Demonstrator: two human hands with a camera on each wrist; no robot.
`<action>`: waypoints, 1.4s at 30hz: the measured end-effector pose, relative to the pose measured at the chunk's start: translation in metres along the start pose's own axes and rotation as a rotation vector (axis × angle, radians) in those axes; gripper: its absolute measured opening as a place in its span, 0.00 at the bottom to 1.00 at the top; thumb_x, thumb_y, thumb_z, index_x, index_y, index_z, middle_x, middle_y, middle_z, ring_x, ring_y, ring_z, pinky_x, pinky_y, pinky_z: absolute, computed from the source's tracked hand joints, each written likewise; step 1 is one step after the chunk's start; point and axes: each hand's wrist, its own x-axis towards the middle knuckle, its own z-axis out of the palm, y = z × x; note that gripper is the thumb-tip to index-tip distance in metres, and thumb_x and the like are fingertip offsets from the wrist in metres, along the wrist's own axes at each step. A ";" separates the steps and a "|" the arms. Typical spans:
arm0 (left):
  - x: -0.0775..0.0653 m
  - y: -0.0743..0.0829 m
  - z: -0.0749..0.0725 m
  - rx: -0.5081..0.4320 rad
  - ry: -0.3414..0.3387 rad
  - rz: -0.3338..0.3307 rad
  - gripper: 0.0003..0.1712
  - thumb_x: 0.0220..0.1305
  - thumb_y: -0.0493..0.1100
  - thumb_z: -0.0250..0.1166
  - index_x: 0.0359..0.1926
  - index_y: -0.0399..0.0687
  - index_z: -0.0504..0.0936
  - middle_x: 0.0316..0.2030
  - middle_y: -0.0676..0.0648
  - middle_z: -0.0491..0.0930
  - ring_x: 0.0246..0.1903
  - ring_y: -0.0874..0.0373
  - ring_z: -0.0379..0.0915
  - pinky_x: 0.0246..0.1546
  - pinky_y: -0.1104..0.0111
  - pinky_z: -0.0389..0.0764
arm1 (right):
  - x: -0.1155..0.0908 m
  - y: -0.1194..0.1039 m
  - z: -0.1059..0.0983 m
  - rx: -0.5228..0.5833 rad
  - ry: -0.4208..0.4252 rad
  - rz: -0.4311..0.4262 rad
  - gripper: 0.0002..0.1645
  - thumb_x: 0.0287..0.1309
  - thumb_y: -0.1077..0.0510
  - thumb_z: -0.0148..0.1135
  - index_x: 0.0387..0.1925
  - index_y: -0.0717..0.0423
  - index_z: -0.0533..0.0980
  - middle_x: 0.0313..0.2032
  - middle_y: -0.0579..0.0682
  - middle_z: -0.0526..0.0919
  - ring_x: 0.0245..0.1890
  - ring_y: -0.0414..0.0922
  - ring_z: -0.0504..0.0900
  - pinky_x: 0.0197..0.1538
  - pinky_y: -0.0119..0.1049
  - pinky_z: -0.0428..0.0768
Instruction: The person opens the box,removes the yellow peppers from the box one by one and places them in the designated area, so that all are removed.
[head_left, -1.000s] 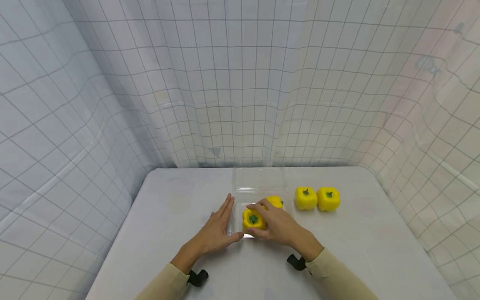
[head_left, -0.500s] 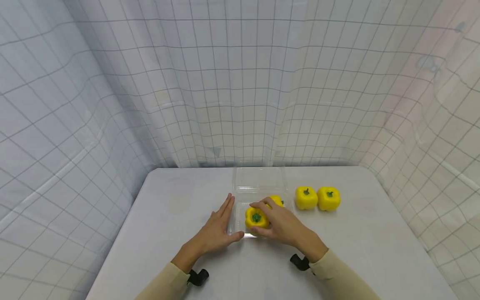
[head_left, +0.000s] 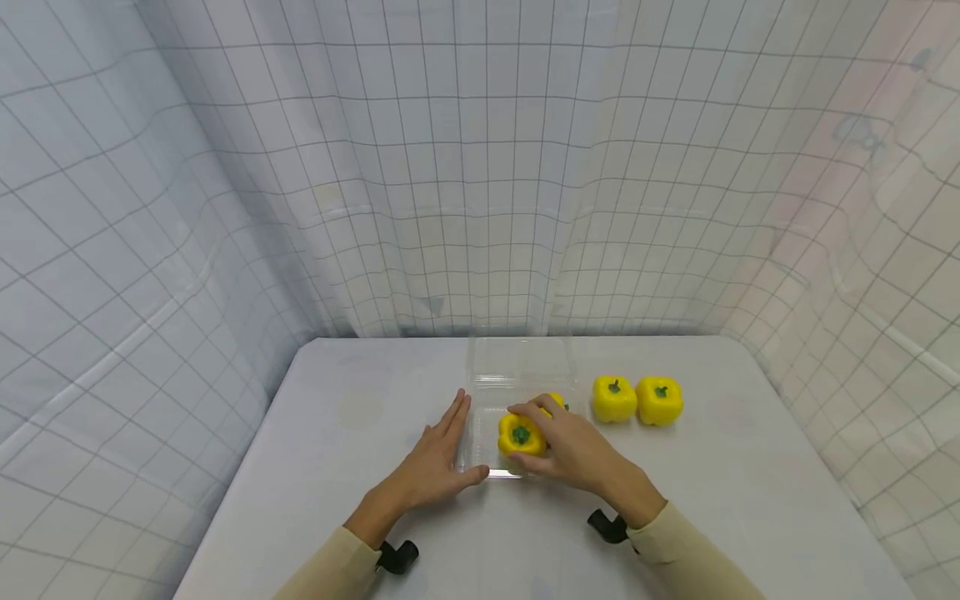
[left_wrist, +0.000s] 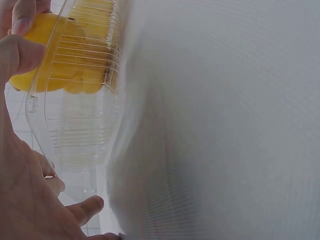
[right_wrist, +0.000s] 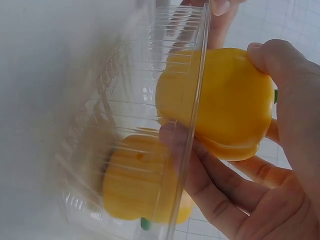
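A yellow bell pepper (head_left: 521, 435) with a green stem is gripped by my right hand (head_left: 573, 446), thumb on the near side and fingers on the far side. In the right wrist view this bell pepper (right_wrist: 232, 100) sits partly below the rim of a clear plastic clamshell container (head_left: 480, 458). A second yellow bell pepper (right_wrist: 140, 180) lies inside the container, mostly behind my right hand in the head view. My left hand (head_left: 431, 462) rests along the container's left side, fingers straight and thumb at the near left corner.
Two more yellow bell peppers (head_left: 614, 399) stand side by side on the white table (head_left: 360, 417), right of the container. The container's clear lid (head_left: 521, 358) lies folded back toward the far table edge. A white grid-patterned curtain (head_left: 487, 208) encloses the back and sides.
My right hand has shifted slightly rightward with the held bell pepper, inside the container. The left hand stays at the container's left side.
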 end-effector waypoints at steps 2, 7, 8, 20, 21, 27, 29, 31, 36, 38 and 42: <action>0.000 0.000 0.000 0.004 -0.001 -0.001 0.70 0.74 0.69 0.70 0.98 0.46 0.41 0.98 0.43 0.37 0.93 0.31 0.52 0.85 0.17 0.55 | -0.001 0.000 -0.001 -0.007 0.011 -0.006 0.42 0.73 0.39 0.82 0.80 0.48 0.78 0.67 0.52 0.85 0.42 0.38 0.86 0.50 0.36 0.92; -0.001 -0.001 0.000 0.006 0.000 0.004 0.69 0.74 0.69 0.69 0.98 0.47 0.41 0.98 0.44 0.37 0.94 0.31 0.52 0.86 0.17 0.55 | -0.004 0.002 -0.003 -0.021 0.037 -0.017 0.42 0.72 0.39 0.83 0.79 0.47 0.78 0.66 0.53 0.86 0.42 0.39 0.86 0.48 0.37 0.92; -0.001 -0.001 0.000 0.003 0.000 0.005 0.69 0.75 0.69 0.69 0.98 0.47 0.41 0.98 0.44 0.37 0.93 0.30 0.52 0.86 0.17 0.54 | -0.004 0.003 -0.004 -0.024 0.040 -0.019 0.42 0.72 0.40 0.83 0.79 0.47 0.78 0.66 0.53 0.86 0.42 0.39 0.87 0.48 0.36 0.91; -0.002 0.001 -0.001 -0.020 -0.009 0.000 0.70 0.75 0.69 0.70 0.98 0.48 0.39 0.98 0.46 0.34 0.94 0.31 0.50 0.87 0.18 0.50 | -0.008 0.007 -0.013 -0.038 0.050 -0.030 0.43 0.72 0.40 0.83 0.80 0.47 0.78 0.67 0.52 0.86 0.40 0.35 0.84 0.46 0.31 0.90; -0.002 0.001 -0.001 -0.019 -0.009 0.000 0.70 0.75 0.69 0.70 0.98 0.48 0.39 0.98 0.46 0.34 0.94 0.31 0.50 0.87 0.18 0.50 | -0.008 0.007 -0.013 -0.043 0.052 -0.030 0.42 0.72 0.40 0.84 0.80 0.47 0.78 0.67 0.51 0.86 0.40 0.35 0.84 0.46 0.31 0.90; -0.002 0.001 -0.001 -0.012 -0.013 0.003 0.71 0.74 0.71 0.68 0.98 0.47 0.39 0.98 0.46 0.33 0.94 0.32 0.50 0.87 0.18 0.50 | -0.011 0.008 -0.018 -0.035 0.051 -0.019 0.43 0.71 0.40 0.84 0.79 0.48 0.78 0.68 0.52 0.85 0.39 0.36 0.84 0.46 0.29 0.90; -0.002 0.001 -0.001 -0.009 -0.012 0.006 0.71 0.74 0.71 0.68 0.98 0.47 0.39 0.98 0.45 0.34 0.94 0.32 0.51 0.87 0.18 0.51 | -0.011 0.008 -0.020 -0.034 0.049 -0.017 0.43 0.71 0.39 0.84 0.79 0.48 0.78 0.68 0.52 0.85 0.37 0.36 0.83 0.45 0.28 0.89; -0.002 0.001 -0.001 -0.006 -0.011 0.007 0.71 0.74 0.71 0.68 0.98 0.47 0.39 0.98 0.45 0.34 0.94 0.32 0.51 0.87 0.18 0.51 | -0.012 0.009 -0.022 -0.038 0.049 -0.015 0.43 0.71 0.39 0.84 0.79 0.47 0.79 0.68 0.52 0.86 0.37 0.36 0.83 0.44 0.28 0.89; -0.002 0.002 -0.002 -0.004 -0.007 0.010 0.70 0.75 0.69 0.69 0.98 0.47 0.39 0.98 0.44 0.35 0.94 0.31 0.51 0.87 0.18 0.51 | -0.015 0.012 -0.026 -0.044 0.055 -0.007 0.43 0.70 0.41 0.85 0.79 0.46 0.79 0.67 0.52 0.86 0.35 0.36 0.82 0.41 0.26 0.85; -0.003 0.002 -0.002 -0.008 -0.005 0.009 0.70 0.75 0.69 0.69 0.98 0.46 0.39 0.98 0.45 0.35 0.94 0.31 0.51 0.87 0.18 0.51 | -0.016 0.013 -0.027 -0.040 0.061 -0.010 0.43 0.69 0.42 0.86 0.78 0.47 0.79 0.66 0.52 0.86 0.34 0.35 0.81 0.39 0.25 0.84; -0.003 0.002 -0.002 -0.010 -0.004 0.006 0.70 0.74 0.69 0.69 0.98 0.46 0.40 0.98 0.45 0.35 0.94 0.31 0.51 0.87 0.18 0.51 | -0.017 0.015 -0.029 -0.028 0.071 -0.017 0.43 0.67 0.43 0.88 0.77 0.48 0.80 0.66 0.51 0.86 0.37 0.35 0.81 0.41 0.26 0.85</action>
